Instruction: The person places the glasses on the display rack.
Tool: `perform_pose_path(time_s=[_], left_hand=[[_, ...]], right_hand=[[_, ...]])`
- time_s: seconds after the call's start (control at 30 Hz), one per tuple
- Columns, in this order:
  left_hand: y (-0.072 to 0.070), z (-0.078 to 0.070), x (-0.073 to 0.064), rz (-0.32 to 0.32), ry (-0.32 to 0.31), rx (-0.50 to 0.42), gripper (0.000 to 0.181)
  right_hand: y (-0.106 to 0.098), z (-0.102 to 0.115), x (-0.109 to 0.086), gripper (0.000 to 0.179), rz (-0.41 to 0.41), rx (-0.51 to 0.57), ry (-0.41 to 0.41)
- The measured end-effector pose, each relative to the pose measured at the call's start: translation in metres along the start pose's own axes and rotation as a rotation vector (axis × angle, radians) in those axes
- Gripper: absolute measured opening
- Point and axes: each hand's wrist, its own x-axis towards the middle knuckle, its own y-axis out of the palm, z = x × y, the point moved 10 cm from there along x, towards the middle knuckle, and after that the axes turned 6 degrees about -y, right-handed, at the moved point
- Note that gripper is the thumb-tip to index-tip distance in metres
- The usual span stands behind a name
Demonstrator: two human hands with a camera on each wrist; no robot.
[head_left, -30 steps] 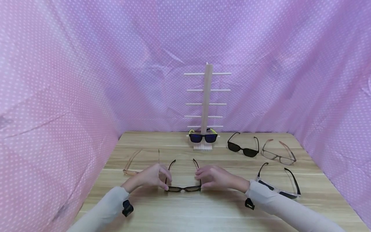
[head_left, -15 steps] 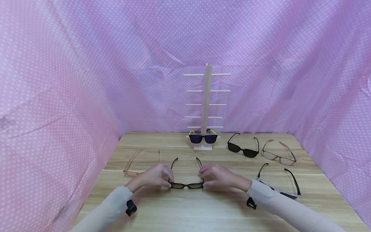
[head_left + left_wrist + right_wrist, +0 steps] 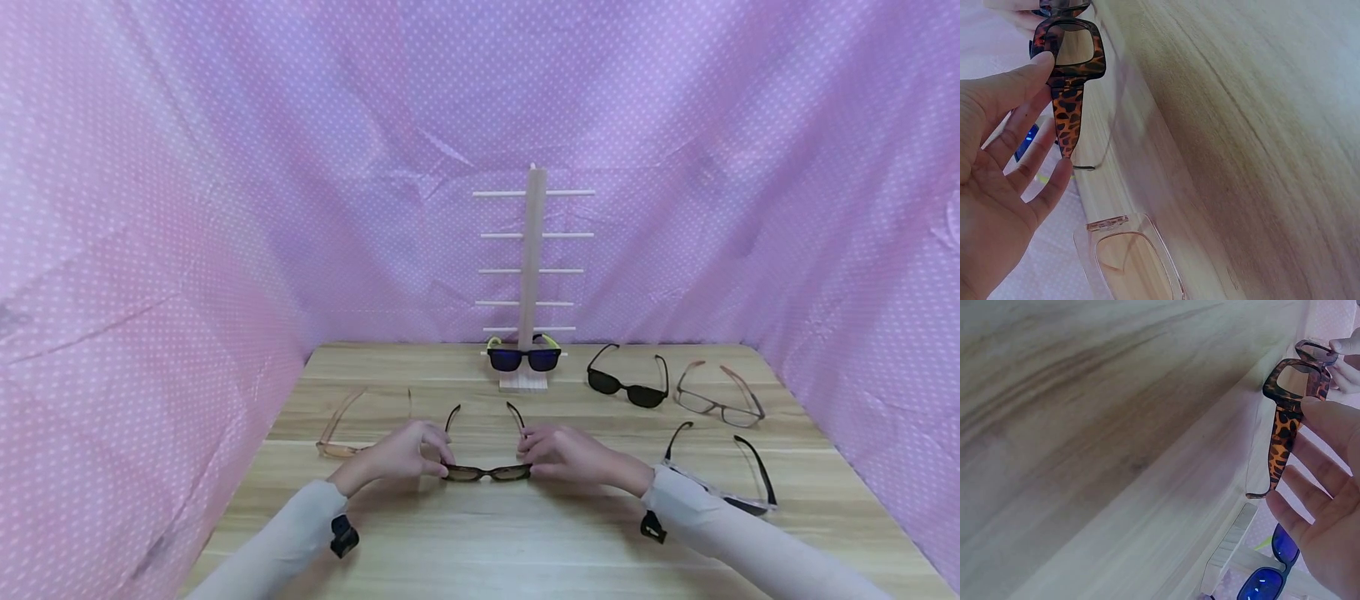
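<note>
Between my two hands is a pair of tortoiseshell sunglasses (image 3: pixel 487 473) with brownish lenses, arms unfolded and pointing away from me. My left hand (image 3: pixel 405 452) pinches the left side near the hinge; its thumb sits on the rim and its fingers lie along the spotted arm (image 3: pixel 1067 115). On the other side, my right hand (image 3: pixel 573 454) pinches the right hinge, thumb on the frame and fingers along that arm (image 3: pixel 1282 434). Close beside my left hand lie clear peach-coloured glasses (image 3: pixel 341 451), partly covered by the hand in the head view.
A wooden display stand (image 3: pixel 531 258) with white pegs rises at the back; blue-lensed sunglasses (image 3: pixel 523 359) hang low on it. To the right lie black sunglasses (image 3: pixel 627 389), thin-framed glasses (image 3: pixel 722 408) and clear-framed sunglasses with black arms (image 3: pixel 757 471). Pink dotted cloth (image 3: pixel 187 250) surrounds the table.
Both hands have carried the tortoiseshell sunglasses a little away from me and to the right. Their front shows slightly higher in the head view. The other glasses have stayed put.
</note>
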Motion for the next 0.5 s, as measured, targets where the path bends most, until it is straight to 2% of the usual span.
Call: perform_pose_path(time_s=[0.23, 0.37, 0.5], left_hand=[[-0.005, 0.0, 0.0, -0.039, 0.01, 0.018, 0.008], [-0.008, 0.0, 0.0, -0.051, 0.007, -0.026, 0.009], [-0.013, -0.004, 0.002, -0.063, 0.054, -0.075, 0.009]], right_hand=[[-0.004, -0.001, 0.002, 0.021, -0.008, 0.026, -0.013], [-0.008, -0.006, 0.002, 0.02, -0.019, 0.084, 0.027], [-0.015, -0.013, 0.003, 0.018, -0.057, 0.145, 0.073]])
